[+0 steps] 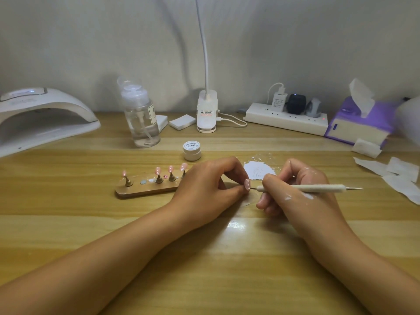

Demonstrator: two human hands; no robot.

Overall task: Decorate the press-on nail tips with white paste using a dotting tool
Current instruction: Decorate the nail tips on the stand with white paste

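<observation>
Left hand (211, 185): fingers curled, thumb and fingertips pinching one glossy pink press-on nail tip (247, 184) just above the table. The tip already carries a few white dots.

Right hand (295, 189): fingers closed around a slim white-handled dotting tool with metal points at both ends (313, 188), held like a pen and lying near horizontal. Front point is at the held tip's lower edge; can't tell if it's actually touching. White paste smears on the back of this hand and on the fingers.

Just behind the hands: a white paste patch with splatter (259, 170) on the light wooden table (204, 258). Near that, a small white round jar labelled "Painted" (192, 151), lid on.

Left of the left hand: a tan oblong holder base with small gold stands (145, 189), four more pink nail tips (170, 169) on them.

Back row, left to right: white arched nail lamp (43, 117), clear pump bottle (142, 119), white clip-base desk lamp (206, 112), white power strip (286, 120), purple tissue box (359, 123). White paper scraps (397, 176) at far right.
</observation>
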